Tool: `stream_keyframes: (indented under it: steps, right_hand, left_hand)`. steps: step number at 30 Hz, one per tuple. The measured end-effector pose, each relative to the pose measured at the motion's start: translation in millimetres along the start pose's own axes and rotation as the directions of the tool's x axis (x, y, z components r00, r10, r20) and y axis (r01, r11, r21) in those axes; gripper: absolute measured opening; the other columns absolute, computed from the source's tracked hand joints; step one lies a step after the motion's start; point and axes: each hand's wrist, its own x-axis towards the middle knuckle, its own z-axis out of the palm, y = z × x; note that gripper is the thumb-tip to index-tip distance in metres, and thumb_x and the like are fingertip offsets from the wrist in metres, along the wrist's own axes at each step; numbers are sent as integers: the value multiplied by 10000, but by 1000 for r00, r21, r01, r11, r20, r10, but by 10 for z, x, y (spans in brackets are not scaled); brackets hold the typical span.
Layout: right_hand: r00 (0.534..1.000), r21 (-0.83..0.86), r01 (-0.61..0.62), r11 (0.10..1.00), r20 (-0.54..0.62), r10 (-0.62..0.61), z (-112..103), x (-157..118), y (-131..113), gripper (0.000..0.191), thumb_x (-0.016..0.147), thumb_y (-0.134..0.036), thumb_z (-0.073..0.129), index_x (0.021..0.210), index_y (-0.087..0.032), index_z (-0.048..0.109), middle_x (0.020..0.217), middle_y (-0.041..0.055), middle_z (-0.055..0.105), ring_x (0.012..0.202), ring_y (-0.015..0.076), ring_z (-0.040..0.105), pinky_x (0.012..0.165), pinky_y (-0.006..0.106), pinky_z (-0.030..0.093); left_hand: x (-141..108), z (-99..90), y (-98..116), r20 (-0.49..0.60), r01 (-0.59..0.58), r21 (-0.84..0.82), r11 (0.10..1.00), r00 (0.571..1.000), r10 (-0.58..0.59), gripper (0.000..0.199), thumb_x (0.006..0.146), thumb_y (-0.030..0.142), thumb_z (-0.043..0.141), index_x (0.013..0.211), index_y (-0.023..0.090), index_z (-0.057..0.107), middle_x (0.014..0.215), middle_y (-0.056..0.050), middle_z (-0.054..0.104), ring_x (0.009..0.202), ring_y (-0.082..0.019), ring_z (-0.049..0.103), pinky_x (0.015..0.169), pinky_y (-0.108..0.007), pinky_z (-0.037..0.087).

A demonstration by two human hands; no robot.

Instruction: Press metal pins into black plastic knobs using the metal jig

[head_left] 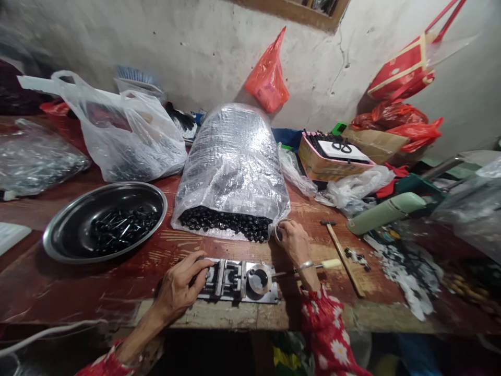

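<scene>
A metal fixture (pixel 234 279) lies along the front edge of the table, with clamp-like blocks on its left and a round ring-shaped seat on its right. My left hand (pixel 182 282) is closed at its left end, thumb and forefinger against the blocks. Whether a small part sits under those fingertips is hidden. Beyond the fixture, my right hand (pixel 294 241) is curled around a pale ring-shaped piece (pixel 278 231) beside the mouth of a big clear plastic bag (pixel 235 156). Small round black parts (pixel 223 222) fill the bag's opening. A screwdriver-like tool with a cream handle (pixel 331 264) lies by my right wrist.
On the left stands a steel bowl (pixel 52 240) holding black parts. A hammer (pixel 344 258) lies to the right, near a green bottle (pixel 385 213) and white scraps (pixel 403 277). Plastic bags (pixel 129 136) and a box of black pieces (pixel 317 166) line the back.
</scene>
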Motion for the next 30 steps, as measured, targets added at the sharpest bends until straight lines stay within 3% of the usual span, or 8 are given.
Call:
stream_keyframes:
  steps: [7, 15, 18, 20, 24, 27, 30]
  right_hand:
    - [999, 36, -28, 999, -17, 28, 78, 97, -54, 106, 896, -207, 586, 811, -217, 649, 870, 55, 616, 799, 188, 490, 689, 311, 281]
    - [988, 352, -77, 933, -99, 119, -71, 58, -83, 187, 936, -271, 446, 822, -219, 584, 882, 80, 640, 867, 221, 550, 825, 342, 398]
    - [976, 508, -115, 854, -103, 193, -167, 47, -120, 214, 936, -355, 462, 863, -211, 603, 870, 66, 667, 826, 212, 583, 805, 342, 437]
    - [971, 608, -136, 782, -74, 227, -249, -10, -182, 267, 947, -419, 471, 873, -204, 612, 830, 41, 655, 768, 190, 578, 749, 320, 452]
    - [980, 758, -161, 632, 48, 192, -415, -276, -488, 316, 972, -497, 518, 899, -206, 618, 717, -23, 558, 648, 137, 495, 620, 254, 425]
    - [979, 825, -201, 529, 151, 136, -492, -537, -851, 300, 987, -490, 544, 902, -211, 619, 715, -30, 529, 655, 129, 486, 607, 238, 418]
    - [968, 882, -248, 401, 241, 68, -511, -761, -1187, 266, 982, -467, 580, 908, -216, 623, 753, -25, 541, 683, 127, 485, 627, 235, 424]
  left_hand:
    - [-3, 20, -18, -8, -15, 13, 1000, 1000, 15, 272, 984, 180, 511, 1179, 251, 688, 1303, -77, 670, 1207, -210, 670, 999, -321, 562]
    - [10, 3, 20, -13, -8, 14, 1000, 1000, 9, 272, 982, 182, 509, 1163, 244, 704, 1287, -81, 675, 1196, -217, 676, 1006, -326, 565]
    - [25, -12, 40, -42, -11, -7, 1000, 999, 11, 268, 983, 181, 517, 1171, 241, 699, 1276, -85, 665, 1172, -212, 679, 994, -328, 572]
    - [40, -38, 81, -119, -6, -21, 1000, 993, 3, 252, 976, 188, 550, 1180, 236, 692, 1234, -90, 670, 1133, -212, 684, 979, -337, 576]
    - [111, -118, 303, -269, -5, -33, 999, 963, -4, 233, 950, 190, 620, 1170, 234, 684, 1103, -84, 709, 1023, -216, 689, 925, -358, 574]
    - [219, -134, 564, -234, -33, -120, 992, 972, 4, 272, 940, 181, 656, 1208, 225, 656, 1067, -80, 740, 973, -208, 698, 881, -337, 575]
    - [319, -74, 767, -125, 14, -239, 971, 991, -45, 252, 941, 206, 677, 1193, 209, 666, 1005, -62, 761, 891, -177, 714, 795, -277, 579]
